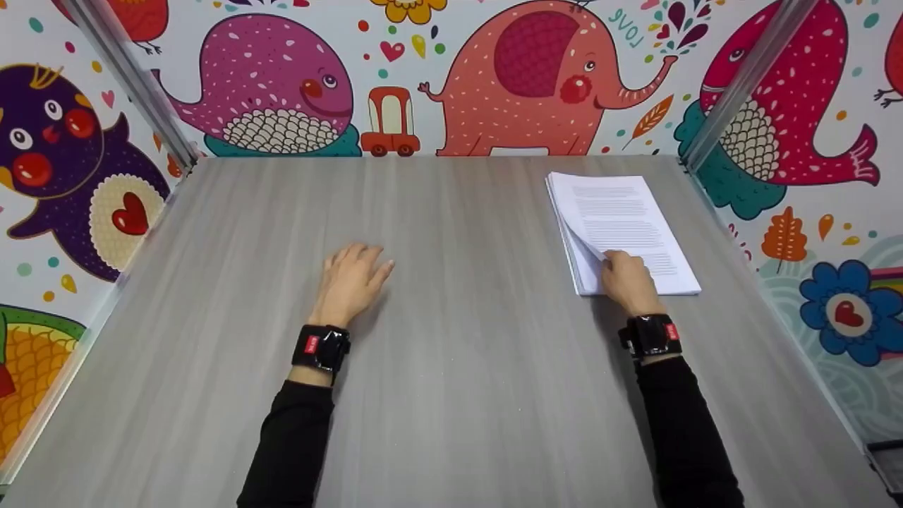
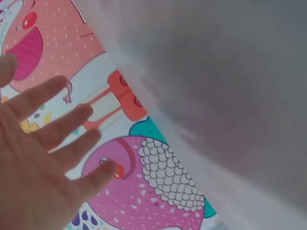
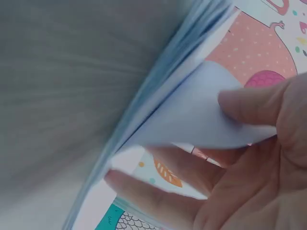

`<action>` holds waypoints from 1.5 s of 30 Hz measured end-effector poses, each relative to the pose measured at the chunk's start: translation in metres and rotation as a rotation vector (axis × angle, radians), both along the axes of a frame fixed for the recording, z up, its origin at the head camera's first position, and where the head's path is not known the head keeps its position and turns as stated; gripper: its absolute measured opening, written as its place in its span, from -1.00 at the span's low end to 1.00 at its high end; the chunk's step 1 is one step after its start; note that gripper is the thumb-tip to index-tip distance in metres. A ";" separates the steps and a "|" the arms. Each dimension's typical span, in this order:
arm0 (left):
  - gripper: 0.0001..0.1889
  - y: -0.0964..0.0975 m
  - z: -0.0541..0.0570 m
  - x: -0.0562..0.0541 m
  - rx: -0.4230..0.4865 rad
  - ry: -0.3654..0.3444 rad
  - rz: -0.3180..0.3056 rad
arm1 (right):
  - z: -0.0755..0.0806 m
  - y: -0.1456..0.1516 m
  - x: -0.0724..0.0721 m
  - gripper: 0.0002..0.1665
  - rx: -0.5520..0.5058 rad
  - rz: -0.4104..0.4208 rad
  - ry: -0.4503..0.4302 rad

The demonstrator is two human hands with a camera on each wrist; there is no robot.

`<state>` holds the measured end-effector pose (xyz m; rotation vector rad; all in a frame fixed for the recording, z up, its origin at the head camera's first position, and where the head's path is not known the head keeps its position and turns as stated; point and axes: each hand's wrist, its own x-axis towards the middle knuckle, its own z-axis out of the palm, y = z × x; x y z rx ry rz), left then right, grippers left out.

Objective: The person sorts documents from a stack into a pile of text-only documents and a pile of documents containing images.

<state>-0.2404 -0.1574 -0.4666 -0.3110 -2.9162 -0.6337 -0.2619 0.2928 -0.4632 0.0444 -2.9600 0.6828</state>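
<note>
A stack of printed paper point(image 1: 614, 212) lies at the right rear of the table. My right hand point(image 1: 630, 281) pinches the near-left corner of the top sheet, which curls up off the pages below. In the right wrist view, the thumb point(image 3: 249, 106) presses on one face of the lifted sheet point(image 3: 187, 110), with fingers behind it and one fingertip at the stack's edge. My left hand point(image 1: 350, 282) is left of the table's middle, fingers loosely spread and holding nothing. The left wrist view shows the same hand point(image 2: 43, 148) with its fingers apart over the tabletop.
The grey wood-grain table point(image 1: 451, 395) is bordered by panels printed with cartoon animals, such as an elephant point(image 1: 522, 85) at the back. Metal posts point(image 1: 741, 92) stand at the rear corners. Both wrists carry black strapped cameras point(image 1: 321, 347).
</note>
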 end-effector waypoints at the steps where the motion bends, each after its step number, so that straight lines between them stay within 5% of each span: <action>1: -0.45 0.003 -0.001 0.001 -0.003 0.006 -0.011 | 0.001 -0.001 0.000 -0.65 -0.009 -0.002 0.010; 6: -0.53 0.023 -0.005 0.004 -0.017 0.072 -0.105 | 0.008 -0.007 0.002 -0.70 -0.046 0.024 0.026; 14: -0.68 0.077 0.004 0.013 0.160 0.143 -0.361 | 0.013 -0.016 0.001 -0.70 -0.050 0.068 0.010; 20: -0.67 0.118 0.009 0.010 0.273 0.043 -0.429 | 0.011 -0.017 0.000 -0.71 -0.011 0.102 -0.044; 25: -0.66 0.153 0.007 0.002 0.378 -0.133 -0.400 | 0.010 -0.019 0.001 -0.75 0.016 0.132 -0.047; 33: -0.42 0.201 0.005 -0.001 0.417 -0.447 -0.378 | 0.010 -0.026 0.004 -0.79 0.024 0.156 -0.055; 45: -0.21 0.243 -0.005 -0.015 1.011 -0.731 -0.083 | 0.013 -0.040 0.007 -0.75 0.017 0.182 -0.087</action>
